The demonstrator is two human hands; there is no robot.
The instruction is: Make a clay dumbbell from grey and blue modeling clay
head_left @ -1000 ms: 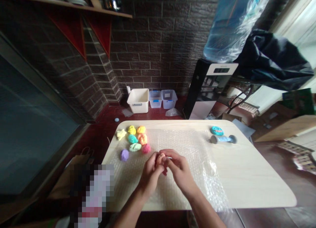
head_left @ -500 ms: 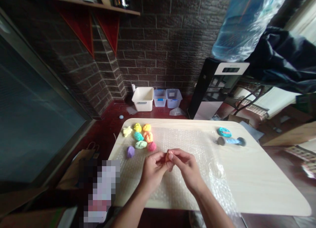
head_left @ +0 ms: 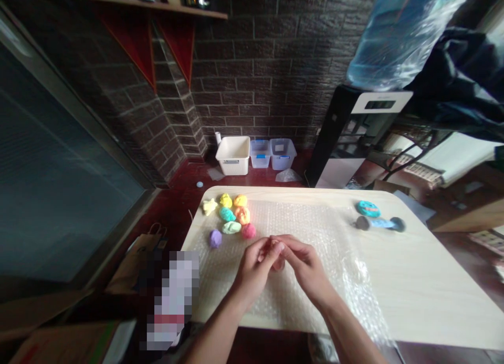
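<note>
In the head view, a small lump of pinkish-orange modelling clay (head_left: 276, 252) is pinched at the lower centre of the frame, partly hidden by the fingers. It is gripped between the fingertips of the left hand (head_left: 255, 265) and the right hand (head_left: 305, 265), with the fingers of both hands curled and meeting around it. Both hands are held just above a sheet of bubble wrap (head_left: 299, 217) laid over a pale wooden table (head_left: 441, 285).

To the upper left of the hands, eight clay pieces are grouped on the bubble wrap: a yellow star-like piece (head_left: 210, 206), a yellow lump (head_left: 226, 199), an orange lump (head_left: 240, 200), a teal lump (head_left: 227, 214), a mottled orange lump (head_left: 242, 215), a pale green lump (head_left: 231, 227), a pink lump (head_left: 248, 230) and a purple lump (head_left: 215, 238). The pink lump lies nearest the hands.

Toward the right of the table, a flattened blue clay disc (head_left: 368, 208) is seen just above a blue roller with dark ends (head_left: 380, 224).

Beyond the table, a white plastic tub (head_left: 232, 155) and two clear plastic bins (head_left: 260, 154) stand on a red floor against a brick wall (head_left: 268, 54). A water dispenser (head_left: 346, 138) is seen at the upper right. A pixelated patch (head_left: 173, 295) obscures the lower left.
</note>
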